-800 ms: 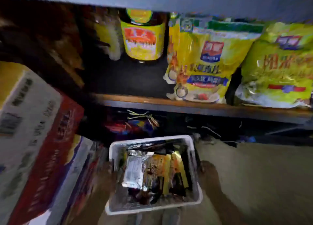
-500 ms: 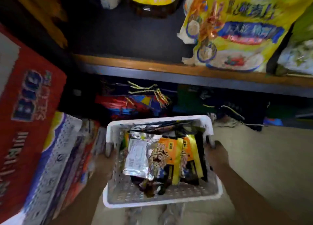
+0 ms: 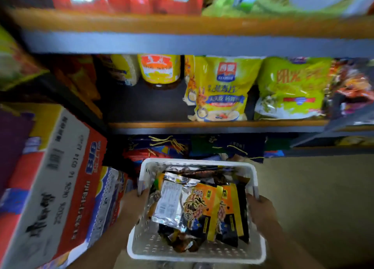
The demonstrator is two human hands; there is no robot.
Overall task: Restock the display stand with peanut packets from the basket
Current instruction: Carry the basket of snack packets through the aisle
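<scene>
Head view: both hands, left and right, are gripping the white perforated plastic basket by its side rims; orange-and-black peanut packets are lying inside it, partly hidden beneath a silver foil packet.

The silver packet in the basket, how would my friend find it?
Look in the white basket both hands hold. The silver packet lies on top, at the left. Its orange and black neighbours show pictures, but it shows shiny foil and a white label.

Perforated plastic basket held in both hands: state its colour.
White basket, clearest in the head view.
</scene>
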